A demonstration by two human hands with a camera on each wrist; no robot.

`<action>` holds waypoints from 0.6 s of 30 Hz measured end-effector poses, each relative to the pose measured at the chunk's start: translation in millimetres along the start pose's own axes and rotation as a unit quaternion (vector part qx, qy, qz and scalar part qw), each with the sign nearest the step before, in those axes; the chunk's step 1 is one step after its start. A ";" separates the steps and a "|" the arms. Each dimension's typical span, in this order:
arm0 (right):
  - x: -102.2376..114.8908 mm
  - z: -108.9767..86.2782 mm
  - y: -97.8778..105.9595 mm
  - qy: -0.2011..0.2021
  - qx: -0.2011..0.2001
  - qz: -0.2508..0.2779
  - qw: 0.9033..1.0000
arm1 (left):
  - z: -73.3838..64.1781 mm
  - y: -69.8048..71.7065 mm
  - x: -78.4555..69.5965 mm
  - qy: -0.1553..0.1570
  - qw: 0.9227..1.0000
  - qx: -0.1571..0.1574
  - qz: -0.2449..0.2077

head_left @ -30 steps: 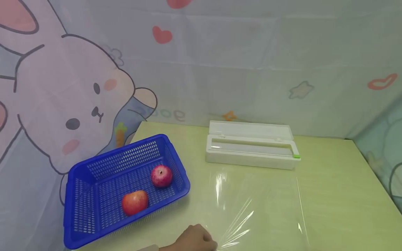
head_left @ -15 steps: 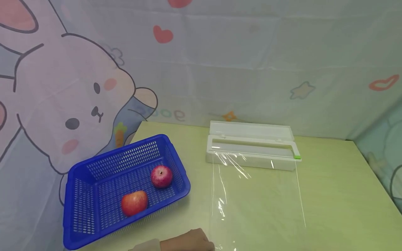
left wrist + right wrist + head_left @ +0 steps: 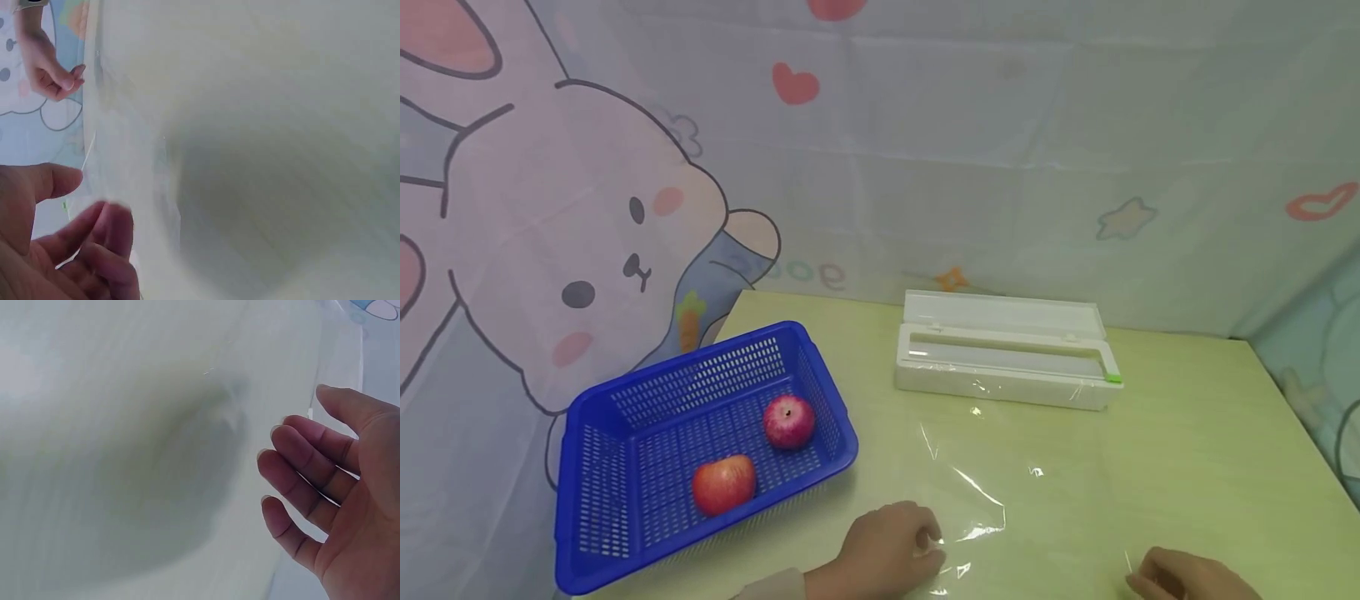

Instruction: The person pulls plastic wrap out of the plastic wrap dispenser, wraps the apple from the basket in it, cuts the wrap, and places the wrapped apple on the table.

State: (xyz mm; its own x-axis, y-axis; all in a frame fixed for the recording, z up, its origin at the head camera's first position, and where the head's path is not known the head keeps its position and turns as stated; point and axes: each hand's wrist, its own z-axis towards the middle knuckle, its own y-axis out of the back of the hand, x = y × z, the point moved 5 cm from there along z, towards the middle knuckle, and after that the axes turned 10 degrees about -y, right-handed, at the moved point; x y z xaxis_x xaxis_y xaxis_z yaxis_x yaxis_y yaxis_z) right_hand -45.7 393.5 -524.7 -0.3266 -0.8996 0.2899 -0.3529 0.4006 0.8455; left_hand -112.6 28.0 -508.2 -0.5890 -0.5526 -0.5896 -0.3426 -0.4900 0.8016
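Note:
A sheet of clear cling film (image 3: 1000, 475) lies over the table in front of a white cling film box (image 3: 1011, 387), creased and shiny in places. My left hand (image 3: 887, 550) is at the film's left side; in the left wrist view its thumb (image 3: 62, 181) and bent fingers stand apart with a gap between them. My right hand (image 3: 1195, 575) is by the film's near right part, partly cut off by the head view's bottom edge. In the right wrist view, its fingers (image 3: 306, 481) are loosely bent and hold nothing.
A blue plastic basket (image 3: 568, 492) holds two red apples (image 3: 725, 485) on the left. The box's lid (image 3: 1003, 310) stands raised at the back, with a green piece (image 3: 1112, 378) at its right end. A printed curtain (image 3: 962, 142) hangs behind the table.
The film was stretched taut from the box half a second ago and now lies slacker. My left hand has moved slightly up and right, and my right hand has come into the head view.

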 end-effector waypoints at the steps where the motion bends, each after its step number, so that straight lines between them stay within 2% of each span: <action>1: 4.1 1.9 3.3 0.016 -0.005 0.001 1.000 | 2.4 0.3 -0.2 -0.005 1.000 -0.007 0.011; 6: 23.7 9.4 14.7 0.072 -0.012 0.007 0.997 | 11.3 0.3 -2.5 -0.027 0.998 -0.029 0.053; 9: 35.1 11.1 17.5 0.102 -0.037 0.003 0.994 | 16.3 -1.5 -3.0 -0.041 0.995 -0.032 0.087; 14: 46.7 11.8 17.0 0.136 -0.078 -0.008 0.988 | 23.7 -8.9 1.9 -0.049 0.989 -0.007 0.142; 18: 48.6 15.5 14.1 0.141 -0.070 -0.009 0.987 | 24.7 -13.2 5.2 -0.049 0.986 0.016 0.161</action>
State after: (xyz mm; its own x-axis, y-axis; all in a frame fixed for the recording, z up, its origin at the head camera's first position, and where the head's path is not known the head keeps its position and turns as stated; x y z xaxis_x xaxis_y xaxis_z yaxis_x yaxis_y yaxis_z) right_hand -80.2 358.1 -505.6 -0.0572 -0.9272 0.3702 -0.2247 0.3733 0.9001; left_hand -129.1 48.3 -519.5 -0.7387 -0.6069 -0.2933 -0.1489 -0.2775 0.9491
